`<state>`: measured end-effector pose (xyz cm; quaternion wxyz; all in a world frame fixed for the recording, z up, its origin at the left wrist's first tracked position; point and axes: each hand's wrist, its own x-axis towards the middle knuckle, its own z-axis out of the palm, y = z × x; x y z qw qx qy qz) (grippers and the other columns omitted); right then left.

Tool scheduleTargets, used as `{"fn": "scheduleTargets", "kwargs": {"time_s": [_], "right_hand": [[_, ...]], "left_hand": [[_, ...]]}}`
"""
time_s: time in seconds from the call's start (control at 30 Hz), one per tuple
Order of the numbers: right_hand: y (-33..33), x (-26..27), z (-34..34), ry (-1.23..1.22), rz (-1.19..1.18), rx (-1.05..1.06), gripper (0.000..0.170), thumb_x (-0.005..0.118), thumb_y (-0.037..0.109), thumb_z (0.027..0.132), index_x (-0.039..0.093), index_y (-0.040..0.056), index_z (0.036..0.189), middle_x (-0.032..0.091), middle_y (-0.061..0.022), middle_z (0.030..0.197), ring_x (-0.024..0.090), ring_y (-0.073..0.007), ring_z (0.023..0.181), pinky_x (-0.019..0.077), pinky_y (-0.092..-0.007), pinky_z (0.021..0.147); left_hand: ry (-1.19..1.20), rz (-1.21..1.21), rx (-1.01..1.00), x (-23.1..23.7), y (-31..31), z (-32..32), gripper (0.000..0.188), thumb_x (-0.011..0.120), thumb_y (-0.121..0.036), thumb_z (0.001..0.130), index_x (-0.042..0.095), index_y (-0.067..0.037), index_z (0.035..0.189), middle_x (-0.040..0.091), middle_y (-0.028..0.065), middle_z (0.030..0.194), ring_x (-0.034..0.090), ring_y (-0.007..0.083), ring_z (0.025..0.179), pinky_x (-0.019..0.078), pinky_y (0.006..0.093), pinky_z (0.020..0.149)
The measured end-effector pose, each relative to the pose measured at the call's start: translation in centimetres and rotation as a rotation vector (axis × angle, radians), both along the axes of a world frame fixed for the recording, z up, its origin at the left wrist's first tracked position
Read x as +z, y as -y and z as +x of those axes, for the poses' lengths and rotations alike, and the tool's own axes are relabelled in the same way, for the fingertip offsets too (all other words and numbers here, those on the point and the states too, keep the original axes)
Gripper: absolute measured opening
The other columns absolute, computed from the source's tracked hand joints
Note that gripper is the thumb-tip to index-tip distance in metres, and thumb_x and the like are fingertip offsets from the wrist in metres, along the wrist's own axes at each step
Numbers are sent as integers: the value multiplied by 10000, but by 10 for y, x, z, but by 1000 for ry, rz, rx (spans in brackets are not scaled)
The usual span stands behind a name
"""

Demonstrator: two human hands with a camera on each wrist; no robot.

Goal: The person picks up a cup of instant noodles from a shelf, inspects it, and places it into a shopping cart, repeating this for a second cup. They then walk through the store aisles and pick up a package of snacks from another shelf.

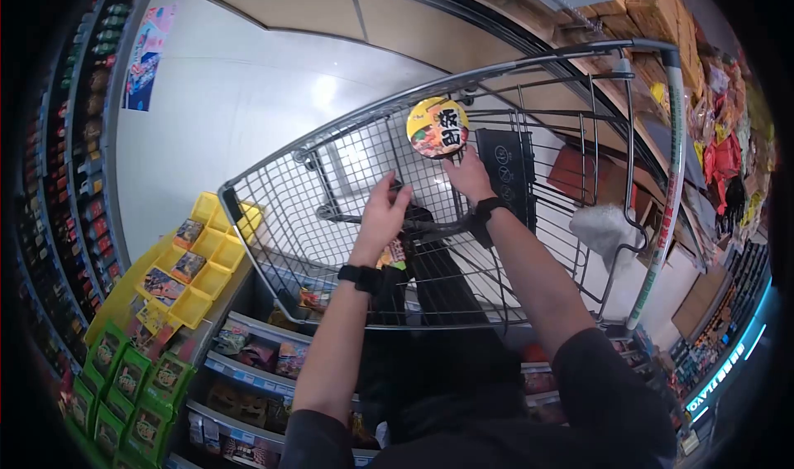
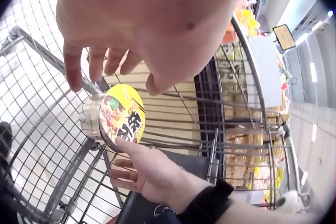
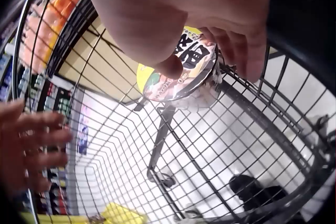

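A round instant noodle bowl (image 1: 437,127) with a yellow printed lid and a clear-looking side is in my right hand (image 1: 471,178). In the right wrist view the thumb lies at the lid's edge and the fingers reach round the far side of the bowl. The bowl is tilted, inside the wire shopping cart (image 1: 285,161). To its left my left hand (image 1: 382,219) hangs over the basket, fingers loosely bent and holding nothing. The left wrist view has that same hand (image 2: 142,24) above the bowl, apart from it.
A black panel (image 1: 506,171) with white icons stands in the cart beside my right hand, and a whitish plastic bag (image 1: 610,227) hangs near the handle (image 1: 662,246). Yellow display trays (image 1: 211,283) and green packs (image 1: 124,378) stand at the left. Stocked shelves (image 1: 256,370) line the near side.
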<state>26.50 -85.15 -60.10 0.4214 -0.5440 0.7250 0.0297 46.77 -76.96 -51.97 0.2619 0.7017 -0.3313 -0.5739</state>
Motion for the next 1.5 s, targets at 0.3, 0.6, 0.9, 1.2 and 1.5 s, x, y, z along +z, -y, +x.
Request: {"fn": "scheduleTargets", "kwargs": {"time_s": [0.3, 0.6, 0.9, 1.2, 1.5], "right_hand": [[8, -77, 1, 210, 5, -352, 473, 674, 198, 894, 417, -69, 1189, 658, -128, 985, 689, -168, 781, 573, -300, 650], [-32, -17, 9, 343, 122, -228, 503, 768, 194, 783, 490, -62, 1116, 636, -106, 793, 647, -173, 665, 517, -304, 609], [-55, 152, 86, 732, 358, 187, 601, 781, 181, 814, 435, -50, 1248, 652, -155, 987, 648, -183, 931, 528, -308, 800], [-173, 315, 176, 967, 350, 531, 590, 741, 130, 856, 439, 42, 1355, 610, -88, 1046, 638, -109, 884, 511, -227, 669], [-336, 435, 219, 1164, 593, 855, 755, 638, -37, 853, 256, -11, 1505, 480, -140, 1394, 497, -179, 1240, 433, -298, 1003]], "left_hand": [[127, -130, -172, -109, 88, -28, 813, 670, -327, 889, 266, 65, 1475, 446, 276, 1423, 476, 348, 1313, 417, 380, 1051], [64, 168, 70, -53, 36, 28, 557, 674, -174, 785, 549, -10, 1302, 597, 179, 1084, 637, 283, 974, 502, 350, 885], [-345, 66, 464, 101, -118, 122, 439, 555, 39, 853, 600, -25, 1285, 656, 61, 1061, 597, 134, 942, 496, 267, 851], [29, -422, 735, 236, -340, 129, 464, 526, 72, 817, 652, -60, 1244, 591, 110, 1323, 593, 187, 1153, 474, 287, 938], [601, -607, 1135, 368, -516, 40, 498, 611, 15, 759, 658, -75, 1246, 501, 168, 1429, 513, 298, 1284, 418, 365, 1037]]}}
